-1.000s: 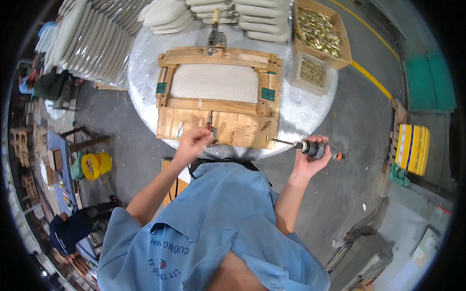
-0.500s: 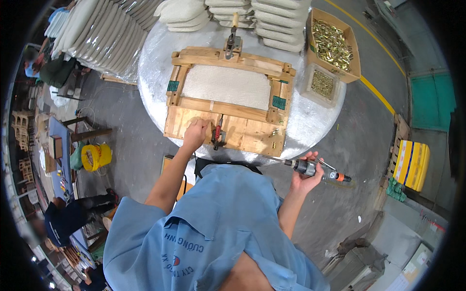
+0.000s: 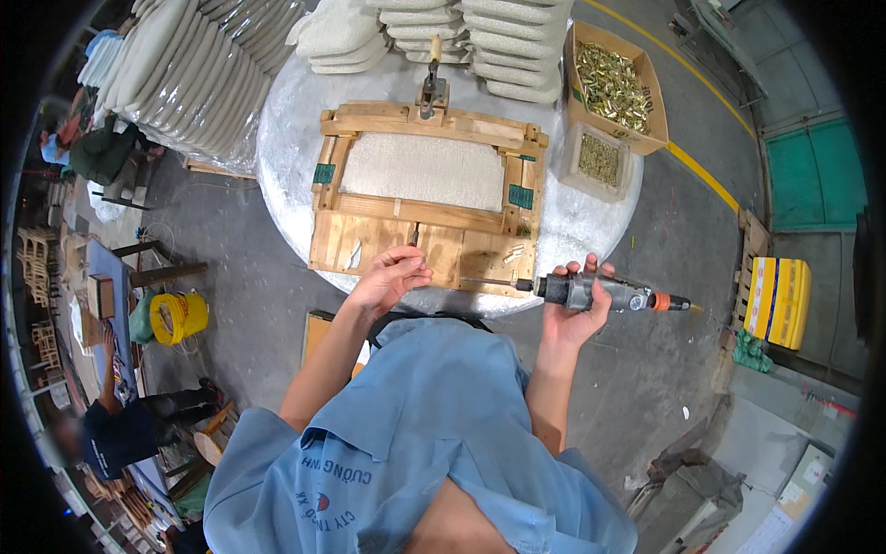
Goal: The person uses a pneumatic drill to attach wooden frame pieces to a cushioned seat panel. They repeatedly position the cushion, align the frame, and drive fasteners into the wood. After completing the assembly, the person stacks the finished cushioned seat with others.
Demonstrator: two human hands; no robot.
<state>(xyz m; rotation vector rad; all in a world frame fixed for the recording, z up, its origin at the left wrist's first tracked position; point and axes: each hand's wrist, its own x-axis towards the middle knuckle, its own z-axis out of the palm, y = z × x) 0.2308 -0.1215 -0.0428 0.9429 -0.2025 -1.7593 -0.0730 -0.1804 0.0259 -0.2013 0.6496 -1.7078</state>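
My right hand (image 3: 577,309) grips a grey and black power driver (image 3: 620,294) with an orange ring. Its long thin bit (image 3: 489,282) points left, over the front edge of the wooden board (image 3: 323,235). My left hand (image 3: 392,277) is closed with fingertips together, in front of the front toggle clamp (image 3: 415,234) and hiding most of it. What those fingers hold, if anything, cannot be seen. A pale fabric-covered panel (image 3: 420,171) lies inside the wooden frame jig (image 3: 443,214). Small metal pieces (image 3: 514,252) lie on the board at its right.
Another toggle clamp (image 3: 434,92) stands at the jig's far side. The round, film-covered table (image 3: 286,185) carries stacked pale pads (image 3: 512,46). At right are a carton (image 3: 660,138) of brass-coloured hardware and a clear tub (image 3: 600,189) of smaller pieces. A person (image 3: 125,429) is at left.
My left hand has moved right and nearer, now covering the front clamp. The driver has come up and left, its bit now over the board's edge. A small pale item shows on the board's left.
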